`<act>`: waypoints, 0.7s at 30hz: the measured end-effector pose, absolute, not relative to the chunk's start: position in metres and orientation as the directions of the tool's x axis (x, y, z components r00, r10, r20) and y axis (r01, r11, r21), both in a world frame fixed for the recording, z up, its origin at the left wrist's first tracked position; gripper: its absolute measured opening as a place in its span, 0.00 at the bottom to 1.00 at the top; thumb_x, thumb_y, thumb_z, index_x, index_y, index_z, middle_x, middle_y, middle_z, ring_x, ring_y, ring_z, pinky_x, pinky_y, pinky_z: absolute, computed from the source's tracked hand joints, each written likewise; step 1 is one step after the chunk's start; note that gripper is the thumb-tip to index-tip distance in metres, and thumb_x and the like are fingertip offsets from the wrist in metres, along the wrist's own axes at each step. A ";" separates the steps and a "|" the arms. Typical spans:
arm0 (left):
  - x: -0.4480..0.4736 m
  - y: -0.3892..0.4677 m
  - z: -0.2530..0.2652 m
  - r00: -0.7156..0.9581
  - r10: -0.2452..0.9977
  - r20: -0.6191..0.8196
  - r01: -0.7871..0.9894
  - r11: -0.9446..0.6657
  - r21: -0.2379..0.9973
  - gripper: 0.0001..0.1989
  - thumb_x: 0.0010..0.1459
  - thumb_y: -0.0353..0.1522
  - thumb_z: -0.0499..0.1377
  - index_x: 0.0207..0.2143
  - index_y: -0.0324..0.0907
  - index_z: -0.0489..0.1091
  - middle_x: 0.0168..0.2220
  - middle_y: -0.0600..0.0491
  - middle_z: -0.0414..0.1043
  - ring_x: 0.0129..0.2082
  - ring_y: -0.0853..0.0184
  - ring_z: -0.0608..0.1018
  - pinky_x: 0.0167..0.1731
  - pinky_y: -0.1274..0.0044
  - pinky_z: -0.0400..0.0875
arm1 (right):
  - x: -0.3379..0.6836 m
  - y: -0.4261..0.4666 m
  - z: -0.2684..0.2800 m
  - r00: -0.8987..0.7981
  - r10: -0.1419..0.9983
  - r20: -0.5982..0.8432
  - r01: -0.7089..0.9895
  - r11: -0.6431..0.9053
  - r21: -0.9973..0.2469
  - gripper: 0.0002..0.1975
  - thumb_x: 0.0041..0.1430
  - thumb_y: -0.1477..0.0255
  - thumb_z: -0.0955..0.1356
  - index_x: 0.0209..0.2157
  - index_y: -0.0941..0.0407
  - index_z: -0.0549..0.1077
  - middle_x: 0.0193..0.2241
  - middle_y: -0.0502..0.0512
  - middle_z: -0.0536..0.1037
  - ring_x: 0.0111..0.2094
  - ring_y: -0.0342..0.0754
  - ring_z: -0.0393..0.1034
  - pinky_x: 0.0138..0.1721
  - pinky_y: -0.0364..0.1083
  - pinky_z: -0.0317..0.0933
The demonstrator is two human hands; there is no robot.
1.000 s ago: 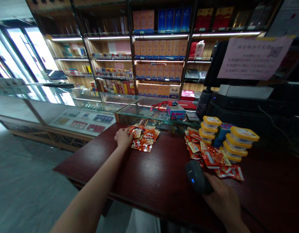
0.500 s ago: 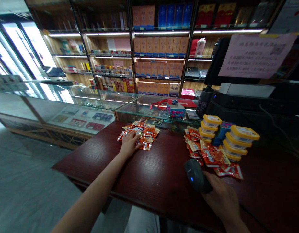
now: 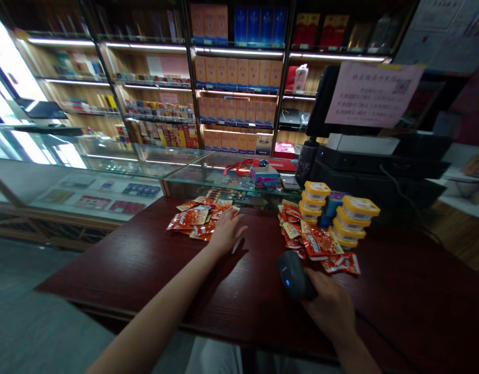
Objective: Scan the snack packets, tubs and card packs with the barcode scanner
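My left hand (image 3: 227, 231) is over the dark wooden desk, at the right edge of a loose pile of orange snack packets (image 3: 190, 218). Its fingers are apart and nothing shows in them. A black barcode scanner (image 3: 296, 275) with a small blue light is gripped in my right hand (image 3: 330, 304), its head pointing left. Just beyond the scanner lies a second heap of orange snack packets (image 3: 317, 239). Two stacks of yellow-lidded tubs, a left stack (image 3: 312, 202) and a right stack (image 3: 352, 221), stand behind that heap, with a blue package (image 3: 331, 208) between them.
The desk (image 3: 146, 259) meets a glass display counter (image 3: 200, 174) at the back. On the glass stand a small colourful box (image 3: 264, 178) and a red lanyard (image 3: 239, 167). A monitor with a pink paper sign (image 3: 373, 96) is at the right. The scanner's cable (image 3: 383, 330) trails right.
My left hand has moved right off the middle of the left packet pile. The view has turned to the right. My right hand keeps its grip on the barcode scanner.
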State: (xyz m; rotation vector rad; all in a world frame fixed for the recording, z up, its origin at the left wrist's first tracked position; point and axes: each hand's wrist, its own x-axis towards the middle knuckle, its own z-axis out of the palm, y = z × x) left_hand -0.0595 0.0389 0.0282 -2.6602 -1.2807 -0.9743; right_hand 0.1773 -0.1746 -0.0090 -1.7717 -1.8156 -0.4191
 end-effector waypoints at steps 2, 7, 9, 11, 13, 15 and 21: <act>-0.036 0.035 0.026 0.508 0.667 0.545 0.649 -0.712 0.267 0.18 0.59 0.37 0.55 0.51 0.44 0.68 0.53 0.46 0.65 0.56 0.58 0.66 0.56 0.63 0.61 | 0.178 -0.175 -0.010 0.036 0.799 0.600 0.984 0.075 -0.159 0.16 0.50 0.77 0.65 0.43 0.56 0.69 0.34 0.53 0.78 0.34 0.49 0.72 0.36 0.46 0.60; 0.019 0.033 0.029 0.554 0.635 0.538 0.526 -0.768 0.365 0.16 0.55 0.33 0.58 0.47 0.41 0.71 0.46 0.46 0.71 0.49 0.60 0.71 0.52 0.68 0.65 | 0.180 -0.175 -0.013 0.048 0.802 0.596 0.985 0.060 -0.160 0.17 0.49 0.77 0.65 0.43 0.56 0.69 0.36 0.55 0.78 0.35 0.50 0.72 0.37 0.46 0.60; 0.041 0.038 0.033 0.515 0.677 0.526 0.512 -0.735 0.445 0.14 0.54 0.31 0.59 0.43 0.41 0.73 0.42 0.47 0.73 0.45 0.61 0.73 0.49 0.69 0.66 | 0.180 -0.175 -0.013 0.061 0.806 0.589 0.983 0.052 -0.173 0.17 0.49 0.78 0.65 0.44 0.56 0.69 0.36 0.55 0.78 0.35 0.50 0.72 0.36 0.46 0.59; 0.063 0.046 0.037 0.427 0.769 0.476 0.507 -0.639 0.578 0.10 0.53 0.31 0.59 0.39 0.40 0.75 0.37 0.48 0.75 0.40 0.63 0.75 0.43 0.72 0.68 | 0.179 -0.175 -0.012 0.078 0.807 0.585 0.979 0.050 -0.199 0.18 0.48 0.78 0.65 0.43 0.55 0.69 0.36 0.54 0.78 0.35 0.50 0.72 0.37 0.46 0.59; 0.083 0.055 0.040 0.313 0.874 0.372 0.493 -0.484 0.723 0.08 0.53 0.32 0.59 0.33 0.38 0.75 0.31 0.49 0.75 0.33 0.64 0.75 0.35 0.75 0.68 | 0.179 -0.174 -0.012 0.091 0.808 0.582 0.973 0.051 -0.223 0.18 0.47 0.78 0.65 0.43 0.55 0.69 0.34 0.53 0.77 0.35 0.50 0.72 0.37 0.46 0.59; 0.100 0.064 0.041 0.211 0.946 0.244 0.481 -0.318 0.817 0.11 0.53 0.36 0.59 0.26 0.37 0.73 0.24 0.49 0.73 0.27 0.65 0.74 0.29 0.77 0.65 | 0.179 -0.173 -0.013 0.098 0.808 0.582 0.971 0.050 -0.233 0.18 0.47 0.79 0.65 0.43 0.55 0.69 0.34 0.53 0.77 0.35 0.50 0.71 0.37 0.46 0.59; 0.125 0.079 0.036 0.064 0.996 0.070 0.442 -0.091 0.892 0.18 0.43 0.41 0.67 0.14 0.39 0.64 0.15 0.52 0.64 0.23 0.66 0.73 0.22 0.79 0.58 | 0.182 -0.172 -0.016 0.083 0.797 0.598 0.969 0.075 -0.235 0.18 0.49 0.79 0.65 0.44 0.55 0.67 0.33 0.52 0.76 0.35 0.50 0.71 0.38 0.47 0.58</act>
